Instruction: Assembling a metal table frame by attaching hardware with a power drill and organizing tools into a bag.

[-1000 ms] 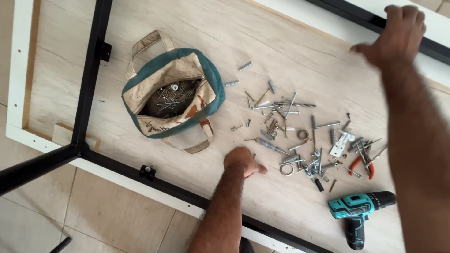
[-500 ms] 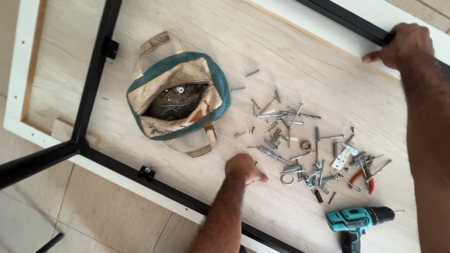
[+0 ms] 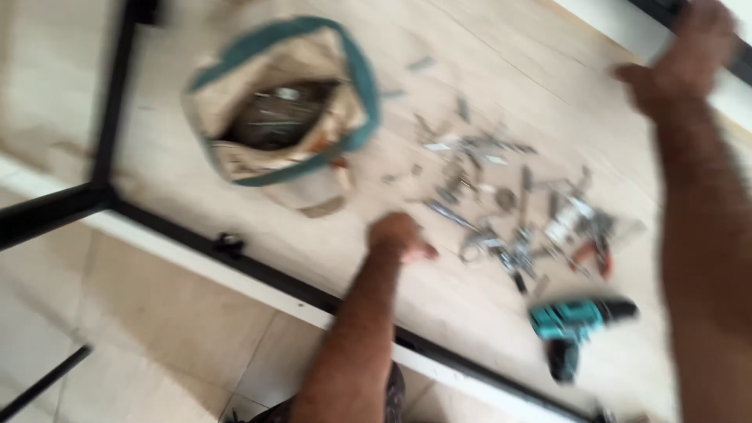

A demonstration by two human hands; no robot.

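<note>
My left hand (image 3: 398, 236) rested by the scattered screws (image 3: 501, 211) — fingers' state unclear (blurred); right hand (image 3: 683, 53) lay on the black frame (image 3: 740, 59), grip unclear.

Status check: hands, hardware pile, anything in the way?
Left hand empty, resting on the board by the screw pile. Right hand on the black frame. Drill and tool bag nearby.

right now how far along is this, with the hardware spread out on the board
Done: the bag lies open and a scatter of screws and fittings is already tipped out on the wooden board. In hand: nothing is gripped; the left hand rests by the pile, the right hand sits at the far black frame. Left: the teal drill lies untouched and the hardware looks unsorted, though the frame is blurred.
</note>
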